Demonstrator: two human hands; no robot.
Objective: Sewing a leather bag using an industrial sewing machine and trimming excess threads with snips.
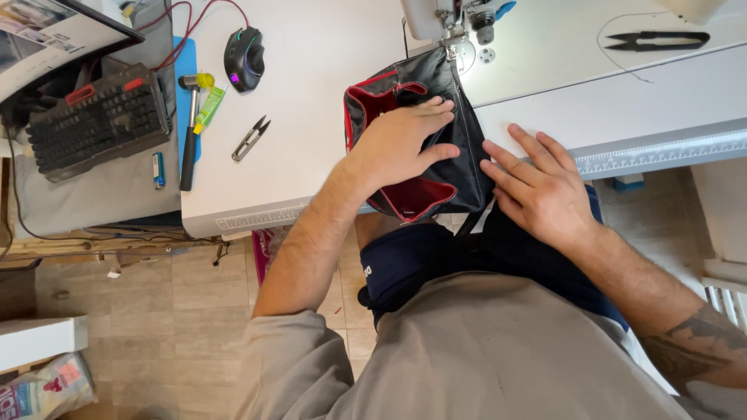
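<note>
Stretching across the top of the view, a white sewing table (311, 101) carries everything else, with a printed ruler strip along its near edge. At its back edge stands a white sewing machine (451, 19), whose foot meets the top corner of a black bag with red lining (459, 148). The bag lies at the table's near edge, partly overhanging toward the person's lap, with its red inside showing at the top left and bottom.

The left hand (401, 144) lies flat on the bag, fingers spread and loosely extended, pressing down rather than gripping. The right hand (541, 190) rests just beside it on the bag's right edge and the table, fingers straight and a little apart, closed on nothing.

To the left sit a black keyboard (101, 120), a hammer with a yellow head (191, 128) and a black computer mouse (243, 58). Small thread snips (250, 138) lie near the hammer; a black pair (657, 39) lies far right.
</note>
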